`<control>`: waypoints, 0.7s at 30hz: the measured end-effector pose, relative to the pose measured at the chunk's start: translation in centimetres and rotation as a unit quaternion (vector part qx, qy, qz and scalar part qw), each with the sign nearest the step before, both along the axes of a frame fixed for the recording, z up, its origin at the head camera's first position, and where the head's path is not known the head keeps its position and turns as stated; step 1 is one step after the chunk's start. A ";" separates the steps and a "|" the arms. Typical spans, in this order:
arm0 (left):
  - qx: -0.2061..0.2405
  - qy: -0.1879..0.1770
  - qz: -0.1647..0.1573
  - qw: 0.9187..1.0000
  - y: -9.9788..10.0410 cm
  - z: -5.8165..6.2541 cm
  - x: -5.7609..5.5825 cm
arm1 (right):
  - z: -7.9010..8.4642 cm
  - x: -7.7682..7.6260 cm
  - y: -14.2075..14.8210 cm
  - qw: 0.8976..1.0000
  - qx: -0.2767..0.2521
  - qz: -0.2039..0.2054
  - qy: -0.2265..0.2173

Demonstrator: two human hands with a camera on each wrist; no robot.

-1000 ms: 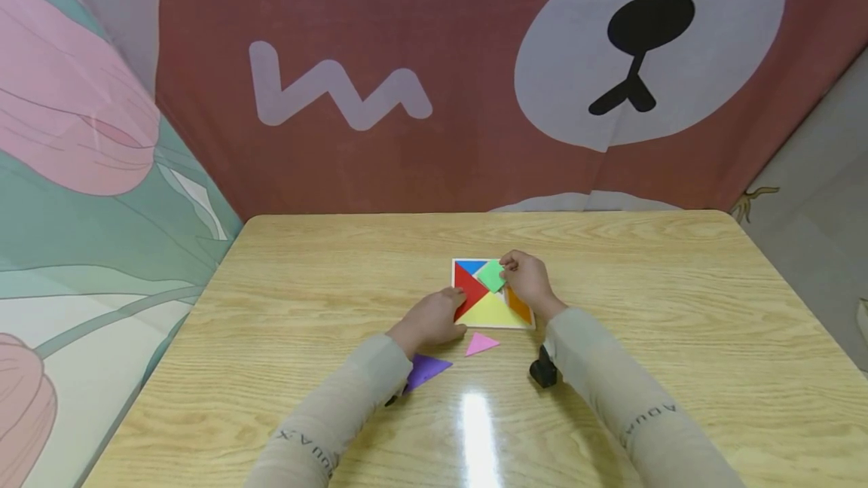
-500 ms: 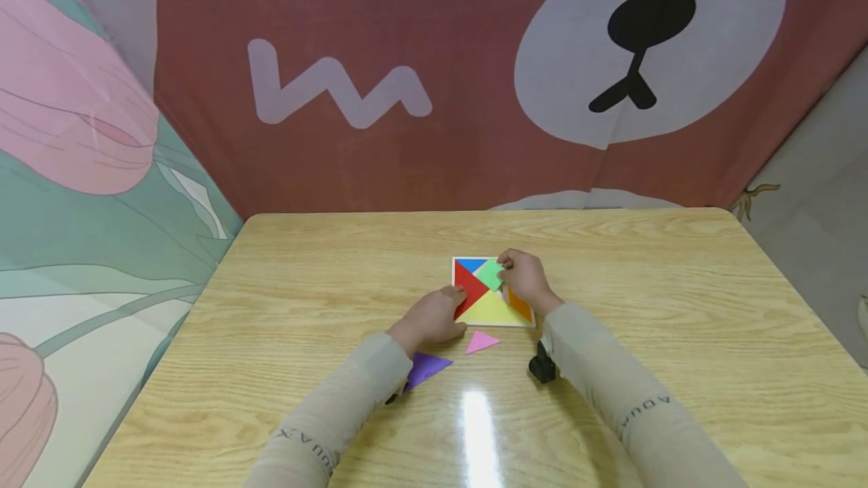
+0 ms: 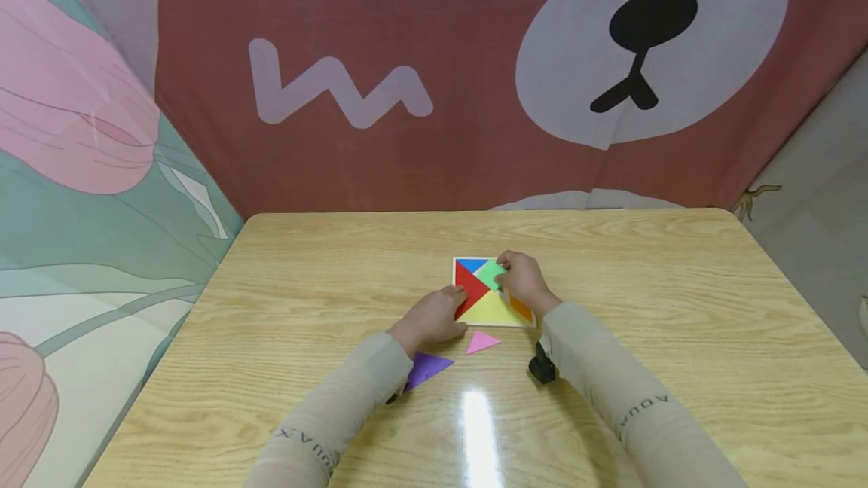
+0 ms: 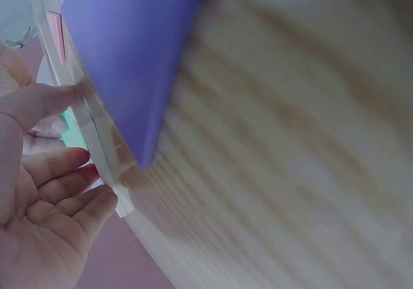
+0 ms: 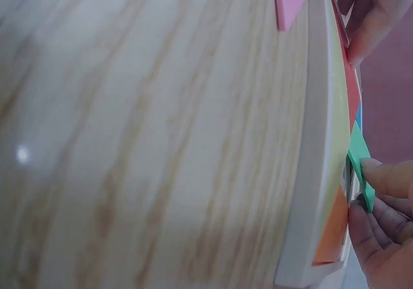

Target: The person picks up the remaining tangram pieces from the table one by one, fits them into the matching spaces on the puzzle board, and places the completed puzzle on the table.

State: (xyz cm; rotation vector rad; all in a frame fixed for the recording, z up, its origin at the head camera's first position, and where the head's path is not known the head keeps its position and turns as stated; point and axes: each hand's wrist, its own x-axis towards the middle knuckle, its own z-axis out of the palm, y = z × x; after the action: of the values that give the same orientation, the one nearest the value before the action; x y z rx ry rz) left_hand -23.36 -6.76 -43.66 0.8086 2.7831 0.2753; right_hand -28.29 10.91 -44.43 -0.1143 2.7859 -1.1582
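A reddish-brown backdrop (image 3: 475,164) printed with a cartoon muzzle is hung at 12 o'clock, and at 9 o'clock a flower-patterned curtain (image 3: 81,119) is seen. Below, a wood-grained surface (image 3: 305,277) is lit by a bright streak of glare, and near its middle a white-rimmed tangram tray (image 5: 314,140) is laid flat.

And here is the action: at the tray's 2 o'clock, the green square (image 3: 490,275) is grasped by the right hand (image 3: 527,279), its grip pinched between thumb and fingers! The piece is tilted, as shown from the right wrist, at about 12 o'clock in the tray. Over at 8 o'clock, the tray's corner is held by the left hand (image 3: 434,315), with the thumb set at the near edge and fingertips laid over the red triangle (image 3: 471,290).

Round the tray, 11 o'clock is filled by a blue triangle (image 3: 471,265), 6 o'clock by a yellow triangle (image 3: 491,311), 4 o'clock by an orange piece (image 3: 521,311). Outside, a pink triangle (image 3: 482,342) is placed just beside the rim at 6 o'clock; at 7 o'clock a purple triangle (image 3: 427,369) is partly covered by the left sleeve (image 3: 339,398).
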 end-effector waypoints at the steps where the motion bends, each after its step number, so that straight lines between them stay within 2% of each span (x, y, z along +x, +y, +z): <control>1: 0.001 0.000 0.000 1.000 0.0 0.0 0.0 | 0.0 0.0 0.0 1.000 0.004 0.002 0.003; 21: -0.001 -0.002 0.005 1.000 0.0 -0.2 0.0 | -0.4 -0.2 -0.5 0.998 0.044 0.024 0.041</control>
State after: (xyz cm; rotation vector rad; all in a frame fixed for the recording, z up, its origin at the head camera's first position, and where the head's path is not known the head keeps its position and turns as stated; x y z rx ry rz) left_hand -23.39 -6.77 -43.87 0.7934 2.7841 0.2747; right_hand -28.47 10.37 -44.80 -0.2246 2.8833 -1.0408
